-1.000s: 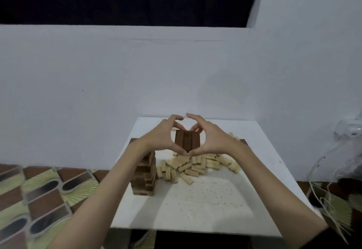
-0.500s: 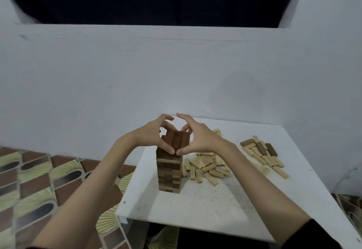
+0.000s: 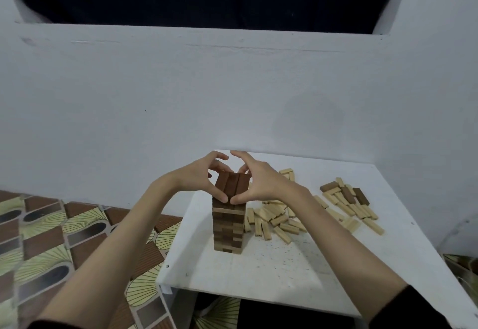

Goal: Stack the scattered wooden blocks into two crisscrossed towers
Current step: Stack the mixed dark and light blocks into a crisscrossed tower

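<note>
At centre frame, my left hand (image 3: 196, 177) and right hand (image 3: 261, 186) clasp three dark blocks (image 3: 231, 186) atop the tower (image 3: 229, 225). An uneven squeeze, I judge, could topple it onto the loose blocks (image 3: 274, 218) on the tabletop (image 3: 284, 264).

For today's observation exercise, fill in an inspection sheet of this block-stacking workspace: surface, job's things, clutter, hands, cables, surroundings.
Surface: white table, speckled with small dark marks near the front.
Job's things: one crisscrossed tower standing near the table's left edge, with three dark blocks as its top layer; pale loose blocks lying right of it; a second scatter of pale and dark blocks further right. No second tower seen.
Clutter: nothing seen.
Hands: left hand and right hand both curl round the top layer, thumbs at its near end.
Cables: nothing seen.
Surroundings: white wall; patterned floor at left.
</note>
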